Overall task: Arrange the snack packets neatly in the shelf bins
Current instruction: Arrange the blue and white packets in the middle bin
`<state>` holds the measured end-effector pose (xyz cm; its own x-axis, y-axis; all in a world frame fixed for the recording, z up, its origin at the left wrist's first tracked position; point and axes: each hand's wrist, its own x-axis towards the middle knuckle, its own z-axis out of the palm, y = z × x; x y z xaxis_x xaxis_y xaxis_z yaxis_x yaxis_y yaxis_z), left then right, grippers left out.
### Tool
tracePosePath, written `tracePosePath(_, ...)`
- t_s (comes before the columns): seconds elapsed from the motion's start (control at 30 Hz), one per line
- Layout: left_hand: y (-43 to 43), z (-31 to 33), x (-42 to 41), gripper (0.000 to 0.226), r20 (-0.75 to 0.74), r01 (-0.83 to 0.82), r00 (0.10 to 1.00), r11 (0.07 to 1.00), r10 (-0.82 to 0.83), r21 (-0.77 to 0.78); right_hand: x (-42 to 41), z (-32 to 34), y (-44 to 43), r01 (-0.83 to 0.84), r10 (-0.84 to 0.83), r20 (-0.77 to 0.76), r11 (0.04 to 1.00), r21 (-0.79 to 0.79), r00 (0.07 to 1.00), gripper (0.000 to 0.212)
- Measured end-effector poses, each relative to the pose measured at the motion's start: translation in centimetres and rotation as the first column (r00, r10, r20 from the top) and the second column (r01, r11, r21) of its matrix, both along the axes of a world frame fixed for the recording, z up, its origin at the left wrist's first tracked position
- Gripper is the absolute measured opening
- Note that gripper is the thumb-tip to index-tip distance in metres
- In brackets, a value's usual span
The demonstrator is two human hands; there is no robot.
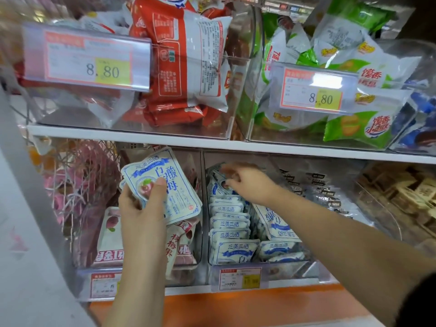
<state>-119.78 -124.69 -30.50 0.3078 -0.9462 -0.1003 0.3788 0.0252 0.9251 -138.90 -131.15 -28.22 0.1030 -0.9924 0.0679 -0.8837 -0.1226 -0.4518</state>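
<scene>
My left hand (141,208) grips a small stack of white-and-blue snack packets (169,180) in front of the lower-left clear bin (198,232), thumb across the top packet. My right hand (247,182) reaches into the middle lower bin (295,267), its curled fingers touching the rear packets; whether it pinches one is hidden. In that bin a row of white-and-blue packets (230,223) stands upright on the left. One packet (274,220) leans tilted beside the row. Pink-and-white packets (181,246) fill the lower-left bin.
The upper shelf (141,138) carries clear bins of red-and-white packets (188,67) and green-and-white packets (354,128), each with an 8.80 price tag. Dark-labelled packets (330,192) and a bin of brown sweets (412,192) lie to the right. An orange ledge (259,303) runs below.
</scene>
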Motion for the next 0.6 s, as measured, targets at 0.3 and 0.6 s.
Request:
tracePosePath(0.3,-1.2,-0.1,0.2,0.038,0.011,-0.014,1.0,1.0,0.014,0.001,0.9,-2.9,-6.8,-0.143,0.177,-0.408,0.983,0.113,0.896,0.021)
tracePosePath(0.6,-0.8,0.0,0.5,0.036,0.048,-0.016,0.999,1.0,0.016,0.003,-2.2,0.0,-3.4,0.07,-0.083,-0.249,0.996,-0.062,0.965,0.029)
